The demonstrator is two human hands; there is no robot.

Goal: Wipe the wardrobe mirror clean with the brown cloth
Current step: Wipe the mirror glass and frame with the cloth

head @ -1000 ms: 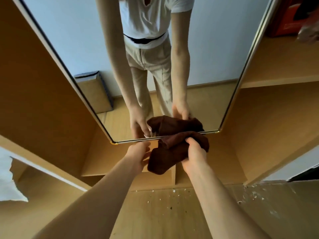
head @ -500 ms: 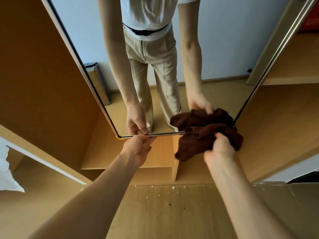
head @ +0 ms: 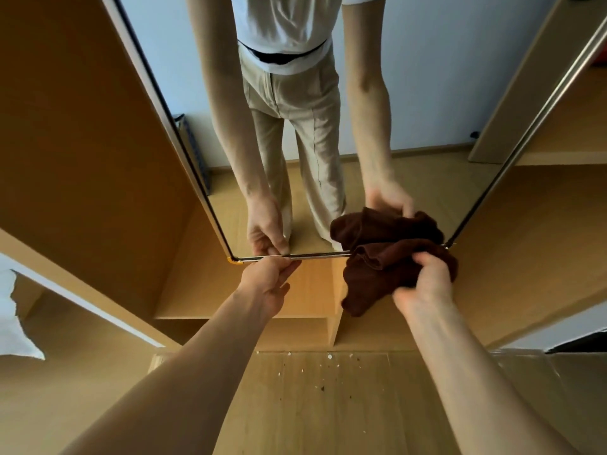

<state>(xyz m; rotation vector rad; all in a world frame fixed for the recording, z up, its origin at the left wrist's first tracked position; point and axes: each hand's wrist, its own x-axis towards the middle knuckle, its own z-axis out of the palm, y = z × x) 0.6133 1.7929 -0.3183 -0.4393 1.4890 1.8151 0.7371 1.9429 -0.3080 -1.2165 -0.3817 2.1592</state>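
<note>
Brown cloth (head: 377, 274) has slid right to the mirror (head: 427, 93)'s bottom corner, bunched in the right hand (head: 423, 284)'s grip, left hand (head: 266, 280) pinching the bottom edge, glass stretching up-left.

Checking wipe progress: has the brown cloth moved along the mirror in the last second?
Yes. The brown cloth, gripped by the right hand, has slid right along the bottom edge of the mirror, from near its middle to the bottom right corner.

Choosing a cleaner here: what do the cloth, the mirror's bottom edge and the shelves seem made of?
Brown cloth: soft matte fabric, bunching in folds, perhaps terry. Mirror's bottom edge: thin bright strip, probably polished metal. Shelves: smooth pale wood-look board, likely laminate.
</note>
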